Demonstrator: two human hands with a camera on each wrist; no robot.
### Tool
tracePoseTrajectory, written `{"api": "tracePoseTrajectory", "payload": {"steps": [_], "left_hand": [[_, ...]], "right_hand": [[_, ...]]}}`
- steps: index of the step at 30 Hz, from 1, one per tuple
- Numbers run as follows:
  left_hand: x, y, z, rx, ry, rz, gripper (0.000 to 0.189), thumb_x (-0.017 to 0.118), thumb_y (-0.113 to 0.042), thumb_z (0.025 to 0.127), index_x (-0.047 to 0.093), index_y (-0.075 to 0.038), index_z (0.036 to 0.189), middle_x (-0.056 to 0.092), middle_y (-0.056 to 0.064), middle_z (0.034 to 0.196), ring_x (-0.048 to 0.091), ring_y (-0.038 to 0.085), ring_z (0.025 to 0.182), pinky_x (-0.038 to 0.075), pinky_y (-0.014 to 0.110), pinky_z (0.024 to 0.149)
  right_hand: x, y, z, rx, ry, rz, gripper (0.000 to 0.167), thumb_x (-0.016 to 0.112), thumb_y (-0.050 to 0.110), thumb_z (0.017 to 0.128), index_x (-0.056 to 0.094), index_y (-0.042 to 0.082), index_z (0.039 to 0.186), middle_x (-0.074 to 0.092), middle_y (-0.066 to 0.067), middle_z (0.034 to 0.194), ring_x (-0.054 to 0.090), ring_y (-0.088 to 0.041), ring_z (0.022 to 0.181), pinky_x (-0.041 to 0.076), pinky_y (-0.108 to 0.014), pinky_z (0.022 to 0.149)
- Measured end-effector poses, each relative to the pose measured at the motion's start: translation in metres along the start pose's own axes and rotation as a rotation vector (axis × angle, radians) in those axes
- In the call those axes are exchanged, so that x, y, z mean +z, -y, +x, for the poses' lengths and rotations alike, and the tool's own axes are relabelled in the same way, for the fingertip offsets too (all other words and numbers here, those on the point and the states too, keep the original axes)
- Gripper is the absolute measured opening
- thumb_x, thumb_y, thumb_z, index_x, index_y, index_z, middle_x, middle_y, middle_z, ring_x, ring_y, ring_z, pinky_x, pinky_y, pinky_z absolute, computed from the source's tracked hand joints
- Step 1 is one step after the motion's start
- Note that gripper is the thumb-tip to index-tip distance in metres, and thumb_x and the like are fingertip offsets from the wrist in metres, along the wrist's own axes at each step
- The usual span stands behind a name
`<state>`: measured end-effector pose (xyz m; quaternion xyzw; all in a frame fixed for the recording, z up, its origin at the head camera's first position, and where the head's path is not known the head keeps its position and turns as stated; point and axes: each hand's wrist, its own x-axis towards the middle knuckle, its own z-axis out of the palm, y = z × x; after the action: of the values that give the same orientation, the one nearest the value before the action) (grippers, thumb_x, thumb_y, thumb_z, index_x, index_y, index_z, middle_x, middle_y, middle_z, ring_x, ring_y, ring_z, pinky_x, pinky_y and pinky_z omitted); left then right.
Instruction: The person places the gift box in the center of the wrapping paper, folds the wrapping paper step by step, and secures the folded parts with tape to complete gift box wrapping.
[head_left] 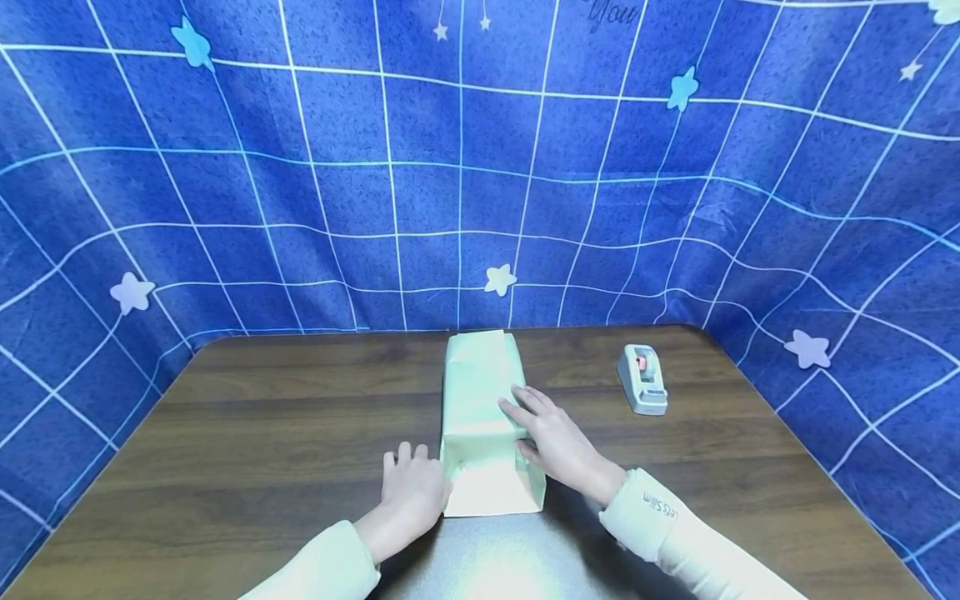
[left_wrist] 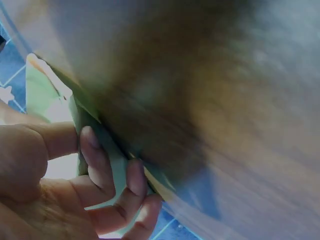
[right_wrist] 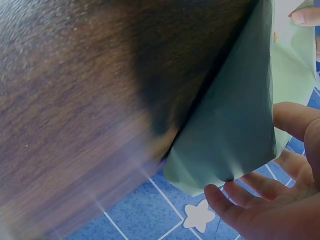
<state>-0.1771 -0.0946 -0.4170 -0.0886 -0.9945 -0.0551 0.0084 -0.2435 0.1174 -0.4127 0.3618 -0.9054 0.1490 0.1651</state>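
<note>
A long block-shaped package in pale green wrapping paper (head_left: 483, 379) lies on the table, its near end facing me. There the paper spreads into side flaps and a pale bottom flap (head_left: 495, 492) that reaches toward me. My left hand (head_left: 414, 490) is at the left side of this end; in the left wrist view its thumb and bent index finger (left_wrist: 97, 162) meet at the paper's edge. My right hand (head_left: 558, 442) lies against the right side, fingers extended over the package's top edge. Its thumb (right_wrist: 290, 117) touches the paper at the near end.
A white tape dispenser (head_left: 643, 382) with a pinkish roll stands on the right of the brown wooden table (head_left: 300, 417). A blue curtain (head_left: 420, 200) with white grid lines and stars hangs around the table's back and sides.
</note>
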Motion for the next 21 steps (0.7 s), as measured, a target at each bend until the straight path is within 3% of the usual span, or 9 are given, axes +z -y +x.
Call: {"api": "tracePoseTrajectory", "payload": {"steps": [12,21], "left_hand": [[0.001,-0.003,-0.006,0.017,0.057,-0.029,0.040,0.063,-0.032,0.083,0.045,-0.015,0.052,0.046,0.005,0.079,0.039,0.026,0.082,0.030,0.048,0.076],[-0.001,0.000,0.008,-0.065,-0.048,-0.066,0.043,0.056,-0.037,0.087,0.044,-0.015,0.051,0.052,0.007,0.078,0.046,0.032,0.087,0.033,0.052,0.079]], "right_hand": [[0.000,0.001,-0.001,0.003,0.001,-0.002,0.058,0.072,0.010,0.076,0.051,0.008,0.130,0.046,-0.020,0.135,0.043,-0.038,0.124,0.044,-0.050,0.092],[0.002,0.000,-0.001,0.001,-0.011,-0.002,0.059,0.072,0.010,0.076,0.051,0.009,0.130,0.046,-0.020,0.134,0.043,-0.037,0.124,0.045,-0.050,0.091]]}}
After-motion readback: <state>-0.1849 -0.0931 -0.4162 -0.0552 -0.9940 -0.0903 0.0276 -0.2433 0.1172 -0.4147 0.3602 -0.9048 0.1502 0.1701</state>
